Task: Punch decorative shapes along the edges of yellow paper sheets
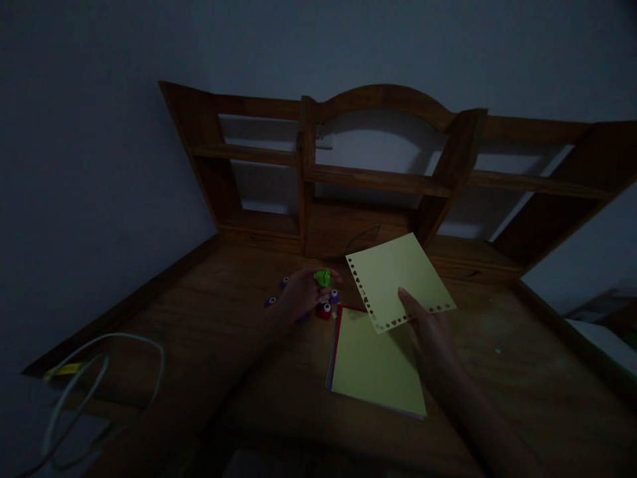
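My left hand point(302, 292) is closed around a small green craft punch point(323, 277), raised a little above the desk. In my right hand point(430, 325) is a square sheet of pale yellow paper point(398, 272), pinched with the thumb on top. Small punched shapes, some like hearts, run along its left and lower edges. Below it lies a stack of coloured paper point(375, 365) with a yellow sheet uppermost. Near my left hand stand a red craft punch point(324, 311) and several purple ones, among them one purple punch point(334, 296); my hand partly hides this group.
A wooden shelf unit point(378, 176) rises along the back of the wooden desk point(279, 378), against the wall. White cables point(107, 338) loop at the left edge by a yellow label point(67, 369). A wall socket point(323, 136) shows behind the shelves. The room is dim.
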Available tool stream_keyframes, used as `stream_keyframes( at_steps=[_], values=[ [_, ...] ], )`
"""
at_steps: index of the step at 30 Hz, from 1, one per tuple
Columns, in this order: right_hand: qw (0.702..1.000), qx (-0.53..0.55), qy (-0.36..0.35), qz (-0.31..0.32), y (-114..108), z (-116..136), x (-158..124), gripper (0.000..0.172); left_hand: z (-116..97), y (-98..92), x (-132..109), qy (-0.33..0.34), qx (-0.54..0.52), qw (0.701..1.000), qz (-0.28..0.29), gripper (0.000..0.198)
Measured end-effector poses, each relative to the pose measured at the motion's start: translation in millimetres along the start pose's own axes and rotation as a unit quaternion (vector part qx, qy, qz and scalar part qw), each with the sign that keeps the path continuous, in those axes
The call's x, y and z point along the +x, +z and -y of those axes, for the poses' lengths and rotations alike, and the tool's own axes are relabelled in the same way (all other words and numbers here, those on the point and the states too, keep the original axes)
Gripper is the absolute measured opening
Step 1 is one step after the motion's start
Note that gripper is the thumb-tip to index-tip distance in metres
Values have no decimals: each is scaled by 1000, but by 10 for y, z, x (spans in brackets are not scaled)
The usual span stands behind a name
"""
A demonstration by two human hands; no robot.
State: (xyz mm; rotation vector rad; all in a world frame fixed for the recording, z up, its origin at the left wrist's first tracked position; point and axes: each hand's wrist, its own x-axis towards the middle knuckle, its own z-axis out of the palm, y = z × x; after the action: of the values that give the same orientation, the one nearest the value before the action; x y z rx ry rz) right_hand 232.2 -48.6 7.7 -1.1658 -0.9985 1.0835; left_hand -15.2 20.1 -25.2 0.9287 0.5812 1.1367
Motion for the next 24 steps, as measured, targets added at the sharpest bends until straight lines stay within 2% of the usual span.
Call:
stream_keyframes(
  at_steps=[2,4,6,8,9,11,13,17,19,24],
  values=[
    [1000,15,-4,0,-5,-50,18,57,5,19,-3,15,70,997,1,36],
    [1000,28,-4,-4,-4,-107,40,58,7,52,-24,65,203,976,-32,32],
    [999,34,-2,-6,-4,-147,56,59,3,86,-57,140,357,920,-76,22],
    [1000,31,-3,-4,-7,-161,61,59,-3,109,-87,192,463,860,-98,16],
    [1000,27,-2,-2,-11,-158,59,59,-8,113,-96,200,493,841,-103,15],
    [1000,22,3,10,-19,-141,49,57,-20,105,-97,192,516,827,-117,16],
    [1000,20,-1,19,-25,-112,34,54,-35,78,-80,171,501,838,-136,21],
    [999,34,-2,19,-27,-52,5,57,-54,10,-38,104,384,908,-132,36],
    [999,41,9,15,-29,-38,0,59,-53,-17,-24,80,326,934,-124,40],
    [999,33,1,15,-47,-79,23,51,-46,-64,-11,72,274,950,-135,44]
  ],
)
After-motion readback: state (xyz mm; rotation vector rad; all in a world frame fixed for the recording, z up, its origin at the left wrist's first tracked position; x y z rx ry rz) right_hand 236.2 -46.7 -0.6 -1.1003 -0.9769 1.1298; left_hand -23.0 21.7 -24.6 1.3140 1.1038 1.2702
